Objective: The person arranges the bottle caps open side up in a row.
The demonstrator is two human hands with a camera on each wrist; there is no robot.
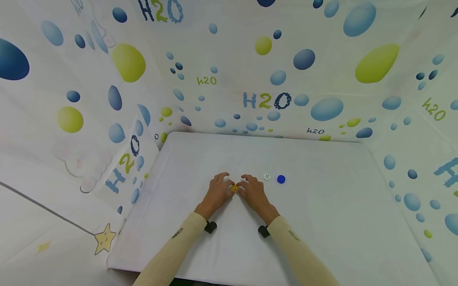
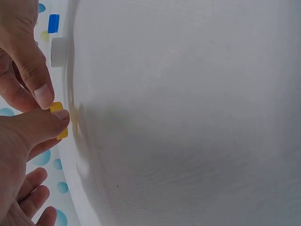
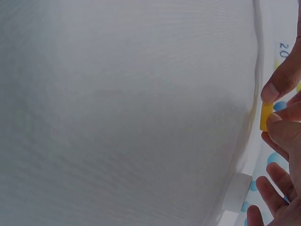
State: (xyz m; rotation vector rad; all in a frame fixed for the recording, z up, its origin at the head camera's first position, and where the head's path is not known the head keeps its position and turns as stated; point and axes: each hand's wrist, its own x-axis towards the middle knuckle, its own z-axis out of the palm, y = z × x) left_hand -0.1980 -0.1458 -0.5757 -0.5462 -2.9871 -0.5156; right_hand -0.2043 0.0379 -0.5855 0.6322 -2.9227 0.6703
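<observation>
A small yellow piece [image 1: 234,188], flat and thin from the side in the right wrist view, is held between both hands just above or on the white table; I cannot tell if it touches the surface. The left hand [image 1: 217,192] pinches its left side with thumb and finger. From the other side, the right hand [image 1: 255,194] grips it the same way. In the left wrist view the thumb covers the middle of the yellow piece [image 2: 56,107]. To the right of the right hand lie a white disc [image 1: 266,176] with dark marks and a blue disc [image 1: 281,179].
A white cloth covers the table [image 1: 340,214]. Behind it and at both sides hang white curtains [image 1: 229,51] printed with blue and green drops and H2O lettering. A black wrist camera [image 1: 210,227] sits at the left cuff, another black camera [image 1: 264,231] at the right.
</observation>
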